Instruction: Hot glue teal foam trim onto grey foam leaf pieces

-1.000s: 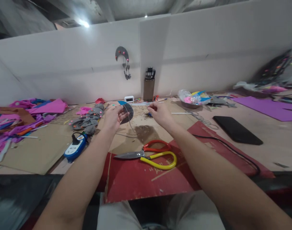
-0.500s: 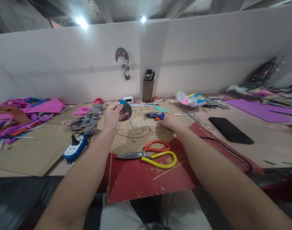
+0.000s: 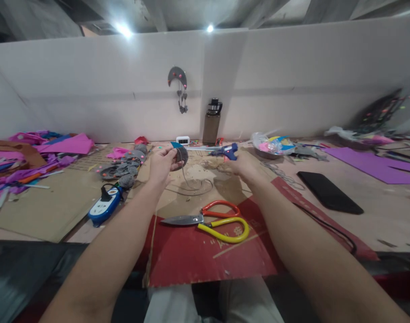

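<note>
My left hand (image 3: 162,163) is closed on a dark grey round felt piece (image 3: 182,158), pinching it between thumb and fingers. A small blue pointed piece (image 3: 176,145) shows at its upper edge. From the disc a thin grey cord (image 3: 194,189) trails in loops onto the cardboard. Wrapped around a blue hot glue gun (image 3: 230,150) with an orange trigger, my right hand (image 3: 241,165) holds it above the board, nozzle pointing left. Scissors (image 3: 221,220) with one red and one yellow handle lie slightly spread on the red part of the cardboard (image 3: 191,262), nearer my body.
A blue-and-white power strip (image 3: 105,206) and grey felt pieces (image 3: 124,166) lie left, beside a heap of coloured felt scraps (image 3: 33,157). A bottle (image 3: 212,123) stands by the wall. To the right are a bowl (image 3: 267,153), a black phone (image 3: 329,192) and purple felt (image 3: 369,163).
My right hand has raised the glue gun off the cardboard. My left hand still holds the felt disc in nearly the same place. The view has shifted slightly.
</note>
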Available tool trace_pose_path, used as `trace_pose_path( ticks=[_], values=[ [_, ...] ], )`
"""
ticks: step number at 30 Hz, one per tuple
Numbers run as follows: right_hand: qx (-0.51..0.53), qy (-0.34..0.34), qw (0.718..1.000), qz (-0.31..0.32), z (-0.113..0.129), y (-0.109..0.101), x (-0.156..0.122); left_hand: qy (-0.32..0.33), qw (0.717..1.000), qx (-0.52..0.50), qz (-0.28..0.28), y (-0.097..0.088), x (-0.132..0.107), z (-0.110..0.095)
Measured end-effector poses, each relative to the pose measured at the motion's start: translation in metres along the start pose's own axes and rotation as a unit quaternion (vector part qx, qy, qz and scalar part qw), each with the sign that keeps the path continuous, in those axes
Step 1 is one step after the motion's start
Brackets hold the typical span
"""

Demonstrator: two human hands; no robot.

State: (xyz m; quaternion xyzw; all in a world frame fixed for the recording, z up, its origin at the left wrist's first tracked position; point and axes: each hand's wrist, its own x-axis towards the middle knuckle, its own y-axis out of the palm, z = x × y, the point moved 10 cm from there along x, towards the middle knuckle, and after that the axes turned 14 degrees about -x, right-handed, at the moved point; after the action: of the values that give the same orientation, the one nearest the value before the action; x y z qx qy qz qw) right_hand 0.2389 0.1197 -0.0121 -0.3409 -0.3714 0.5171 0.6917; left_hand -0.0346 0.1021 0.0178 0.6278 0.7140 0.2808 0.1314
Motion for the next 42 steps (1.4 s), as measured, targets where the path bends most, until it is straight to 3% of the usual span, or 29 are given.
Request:
trace_pose_path(
  ticks=[4,8,12,17,24,42],
  values=[
    [0.259,0.023,0.965,-0.019,0.009,-0.006,-0.003,-0.011,0.999,0.034,-0.01,-0.002,0.0,0.005],
    [0.374,-0.093,0.923,0.002,0.052,-0.012,-0.017,0.0,0.999,0.051,-0.012,-0.008,0.003,0.005],
    [0.33,-0.169,0.929,-0.017,0.079,-0.025,-0.04,0.019,0.999,0.045,-0.006,-0.01,0.006,0.002],
    [0.27,-0.237,0.933,-0.016,0.097,-0.025,-0.054,0.042,0.997,0.059,0.001,-0.008,0.005,-0.003],
    [0.169,-0.254,0.952,-0.035,0.104,-0.025,-0.059,0.053,0.998,0.04,0.005,-0.008,0.008,-0.003],
    [0.163,-0.311,0.935,-0.05,0.111,-0.016,-0.064,0.051,0.998,0.043,-0.016,-0.008,0.007,-0.004]
  ],
)
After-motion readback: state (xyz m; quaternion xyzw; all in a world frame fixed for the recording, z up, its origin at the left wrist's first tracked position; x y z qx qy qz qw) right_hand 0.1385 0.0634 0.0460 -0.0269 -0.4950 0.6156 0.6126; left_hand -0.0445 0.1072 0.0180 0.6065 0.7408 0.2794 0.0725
